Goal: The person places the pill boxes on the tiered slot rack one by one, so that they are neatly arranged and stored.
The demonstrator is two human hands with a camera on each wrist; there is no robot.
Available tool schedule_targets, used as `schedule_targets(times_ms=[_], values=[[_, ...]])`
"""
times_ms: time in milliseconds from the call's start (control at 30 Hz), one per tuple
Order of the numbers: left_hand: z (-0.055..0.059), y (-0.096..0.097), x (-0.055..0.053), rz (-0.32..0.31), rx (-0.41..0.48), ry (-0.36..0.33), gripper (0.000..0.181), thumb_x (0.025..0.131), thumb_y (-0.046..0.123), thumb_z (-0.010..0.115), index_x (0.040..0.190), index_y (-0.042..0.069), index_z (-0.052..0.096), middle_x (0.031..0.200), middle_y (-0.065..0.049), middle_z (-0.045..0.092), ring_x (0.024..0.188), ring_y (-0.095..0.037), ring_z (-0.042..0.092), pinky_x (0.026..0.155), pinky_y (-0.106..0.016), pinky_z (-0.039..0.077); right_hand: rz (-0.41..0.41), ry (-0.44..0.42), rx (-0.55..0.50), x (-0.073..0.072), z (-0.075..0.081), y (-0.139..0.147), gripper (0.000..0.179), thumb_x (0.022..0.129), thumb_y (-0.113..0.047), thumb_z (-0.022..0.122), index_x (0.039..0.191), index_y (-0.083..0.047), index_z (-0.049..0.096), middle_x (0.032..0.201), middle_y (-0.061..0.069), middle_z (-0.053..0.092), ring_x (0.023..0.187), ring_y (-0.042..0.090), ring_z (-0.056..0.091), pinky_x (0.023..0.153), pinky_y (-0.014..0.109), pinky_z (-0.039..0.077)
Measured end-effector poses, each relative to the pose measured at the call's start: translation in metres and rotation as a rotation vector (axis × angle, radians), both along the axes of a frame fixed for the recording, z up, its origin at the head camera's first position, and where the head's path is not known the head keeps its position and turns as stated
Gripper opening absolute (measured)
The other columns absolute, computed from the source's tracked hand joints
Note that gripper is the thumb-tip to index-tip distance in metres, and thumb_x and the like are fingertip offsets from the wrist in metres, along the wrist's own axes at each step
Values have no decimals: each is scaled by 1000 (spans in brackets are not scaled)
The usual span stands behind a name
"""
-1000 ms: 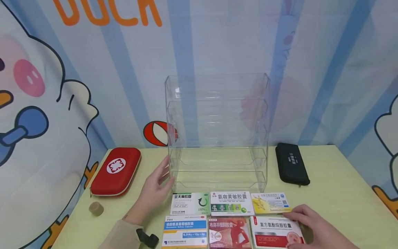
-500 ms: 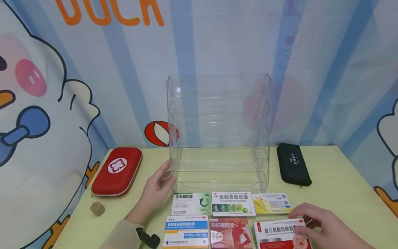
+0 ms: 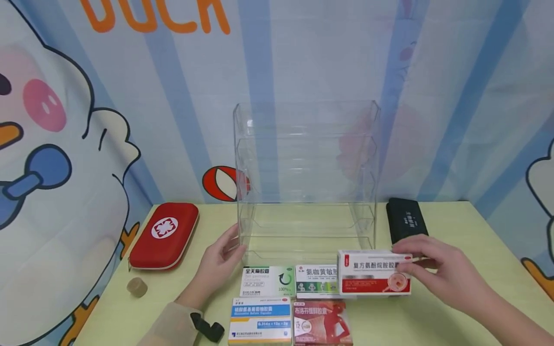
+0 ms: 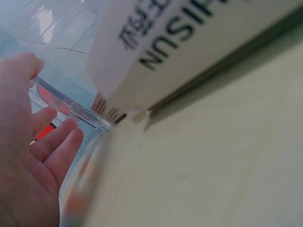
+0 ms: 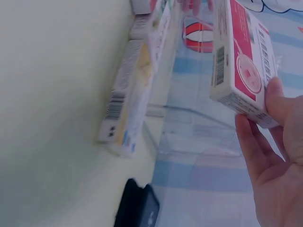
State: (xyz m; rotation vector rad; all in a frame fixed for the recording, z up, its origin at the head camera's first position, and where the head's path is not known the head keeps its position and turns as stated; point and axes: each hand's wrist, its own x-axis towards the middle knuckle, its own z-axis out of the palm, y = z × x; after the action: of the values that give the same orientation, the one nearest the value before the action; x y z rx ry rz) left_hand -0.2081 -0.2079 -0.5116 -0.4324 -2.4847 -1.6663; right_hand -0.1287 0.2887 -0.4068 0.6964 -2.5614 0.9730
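Observation:
A clear plastic tiered rack (image 3: 303,243) stands upright mid-table. My left hand (image 3: 222,257) holds its lower left edge, thumb in front and fingers along the side, loosely bent in the left wrist view. My right hand (image 3: 437,271) pinches the right end of a red-and-white medicine box (image 3: 368,286), raised with its front showing. Below lie a green-and-white box (image 3: 266,283), a white box with a green band (image 3: 316,287), a blue-and-white box (image 3: 259,319) and a pink box (image 3: 320,322). The yellow-and-white box (image 5: 135,94) is hidden in the head view.
A red zip case (image 3: 164,235) lies on the left of the table, with a small brown cylinder (image 3: 137,287) before it. The black pouch (image 3: 404,218) is at back right, partly behind my right hand. A printed curtain (image 3: 303,57) hangs behind.
My right hand has picked up the red-and-white medicine box from the front row and moved it up and toward the rack, covering the yellow-and-white box. My left hand stays at the rack.

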Motion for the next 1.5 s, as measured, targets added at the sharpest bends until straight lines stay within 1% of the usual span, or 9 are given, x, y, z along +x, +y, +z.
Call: schedule_targets(times_ms=[133,333,533,767,933,1067,1200,1400,1500], values=[[-1,1,-1,2,1,-10,66,108,25,73,168,27,46,170,-4,54,147,-30,65,111,-20,56,4,114,-48,-16,13,-21,46,80,5,92,120,-15,81,118,3,77,101,-14,69,78,8,61],[-2,2,0,20,8,-15,65,107,25,74,167,25,49,167,-5,58,144,-29,67,111,-27,59,6,218,-43,-42,36,-50,41,82,6,91,118,-11,82,119,4,78,106,-16,65,84,3,58],[0,0,0,36,14,-9,64,106,24,75,166,26,51,165,-4,60,143,-29,68,110,-28,59,38,315,-100,-69,61,-77,38,85,7,89,120,-6,82,122,9,80,106,-4,72,86,2,57],[1,-1,0,31,34,-1,64,106,21,76,165,21,52,166,-6,59,143,-31,68,108,-22,59,21,345,-165,-101,89,-101,30,92,3,85,121,-2,81,127,12,78,109,26,76,91,1,54],[0,0,0,40,24,-3,63,106,25,76,165,26,53,165,0,60,142,-26,69,106,-16,58,-10,353,-238,-119,104,-113,29,95,0,83,124,-1,80,131,13,77,116,27,76,92,1,54],[2,-1,0,36,27,6,63,106,24,75,165,24,52,164,-1,61,143,-26,68,106,-17,58,-37,365,-293,-133,120,-123,30,97,-1,81,127,-1,80,133,13,75,119,26,76,94,2,55],[1,-1,0,26,38,17,63,106,23,75,165,22,53,164,-3,61,144,-27,67,106,-17,58,-75,355,-294,-146,138,-135,30,99,-5,80,129,-2,79,137,10,75,122,24,76,96,8,59],[-2,1,-1,22,55,8,63,107,23,75,165,23,53,164,-2,61,145,-27,66,107,-18,58,-133,339,-292,-163,164,-156,31,102,-10,79,133,-5,77,141,8,73,125,21,75,104,35,65],[-3,2,-2,27,66,2,62,106,22,76,164,22,54,163,-2,62,144,-28,67,108,-19,58,-155,318,-290,-170,173,-166,31,104,-13,77,134,-6,77,143,7,72,128,20,73,108,39,64]])
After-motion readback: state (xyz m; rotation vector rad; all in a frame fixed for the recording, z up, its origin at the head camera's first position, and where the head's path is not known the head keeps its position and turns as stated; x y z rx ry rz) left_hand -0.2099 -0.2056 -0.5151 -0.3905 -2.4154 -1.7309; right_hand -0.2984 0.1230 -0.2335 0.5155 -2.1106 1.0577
